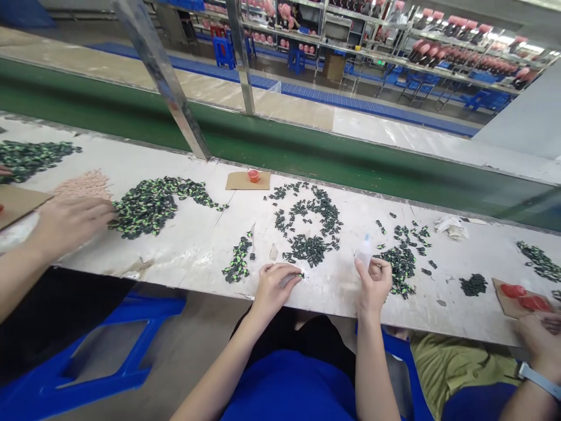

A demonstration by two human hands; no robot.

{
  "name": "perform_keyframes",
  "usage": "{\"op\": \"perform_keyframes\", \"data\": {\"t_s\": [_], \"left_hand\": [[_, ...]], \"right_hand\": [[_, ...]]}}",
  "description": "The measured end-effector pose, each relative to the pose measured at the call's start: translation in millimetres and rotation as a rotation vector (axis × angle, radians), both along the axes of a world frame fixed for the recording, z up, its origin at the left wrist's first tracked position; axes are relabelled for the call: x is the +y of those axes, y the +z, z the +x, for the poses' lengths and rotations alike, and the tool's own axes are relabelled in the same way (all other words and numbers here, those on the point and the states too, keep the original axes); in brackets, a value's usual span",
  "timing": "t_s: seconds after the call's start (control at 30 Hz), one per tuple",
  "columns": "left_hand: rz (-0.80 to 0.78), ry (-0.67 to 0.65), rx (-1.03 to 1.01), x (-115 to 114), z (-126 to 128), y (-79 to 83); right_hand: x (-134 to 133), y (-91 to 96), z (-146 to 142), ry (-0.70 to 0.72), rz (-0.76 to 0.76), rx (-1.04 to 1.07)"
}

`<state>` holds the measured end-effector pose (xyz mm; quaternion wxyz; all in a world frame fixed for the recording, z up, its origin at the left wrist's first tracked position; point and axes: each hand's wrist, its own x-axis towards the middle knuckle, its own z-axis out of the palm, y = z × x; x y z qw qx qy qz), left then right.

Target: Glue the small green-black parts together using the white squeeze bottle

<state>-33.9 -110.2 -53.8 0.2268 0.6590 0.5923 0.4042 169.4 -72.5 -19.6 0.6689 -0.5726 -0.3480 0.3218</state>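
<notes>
My left hand (pixel 275 285) pinches a small black and green piece (pixel 302 275) between thumb and fingertips, just above the table's front edge. My right hand (pixel 375 282) is closed around a small whitish squeeze bottle (pixel 363 252) with a blue tip pointing up. Between and beyond my hands lies a loose heap of small black pieces (pixel 310 250). A small group of black and green pieces (pixel 237 261) lies left of my left hand. Right behind my right hand is a pile of black pieces with green spots (pixel 401 266).
Cardboard (pixel 234 181) with a red cup (pixel 253 175) stands at the table's back. A co-worker's hand (pixel 74 225) at left touches a large black-green pile (pixel 146 204). Another co-worker's hand (pixel 541 339) is at right, near cardboard with red cups (pixel 532 302). A metal post (pixel 169 88) rises behind.
</notes>
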Motion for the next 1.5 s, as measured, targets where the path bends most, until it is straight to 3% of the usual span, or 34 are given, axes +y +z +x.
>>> {"op": "perform_keyframes", "data": {"t_s": [0.1,0.27,0.43,0.47,0.57,0.63,0.77,0.93,1.1,1.3,1.5], "left_hand": [[0.027,0.010,0.034,-1,0,-2.5],[0.036,-0.003,0.078,1,-2,-4.4],[0.028,-0.009,0.085,1,-1,-3.6],[0.026,-0.007,0.082,1,0,-3.2],[0.020,-0.007,0.070,1,0,-2.0],[0.021,-0.008,0.058,1,0,-2.2],[0.033,0.006,0.049,2,-2,-4.5],[0.031,0.004,0.054,2,-1,-5.0],[0.031,0.009,0.047,1,-1,-3.1],[0.012,0.030,0.032,0,-2,-3.6],[0.013,0.057,0.006,0,-3,-4.8]], "right_hand": [[20,3.8,11,0.047,0.029,-0.040],[33,-4.7,16,0.065,-0.135,-0.270],[12,-5.1,7,-0.184,0.137,-0.702],[9,-4.7,4,-0.168,0.199,-0.800],[9,-6.2,-9,0.200,0.297,-1.028],[16,-9.5,-18,0.413,0.279,-1.102],[29,-15.6,-31,0.486,0.113,-1.178],[18,-12.8,-22,0.507,0.032,-1.157],[9,-5.8,-10,0.432,0.021,-1.043],[26,-2.8,-36,0.381,-0.208,-1.043],[34,-4.3,-43,0.404,-0.201,-1.082]]}}
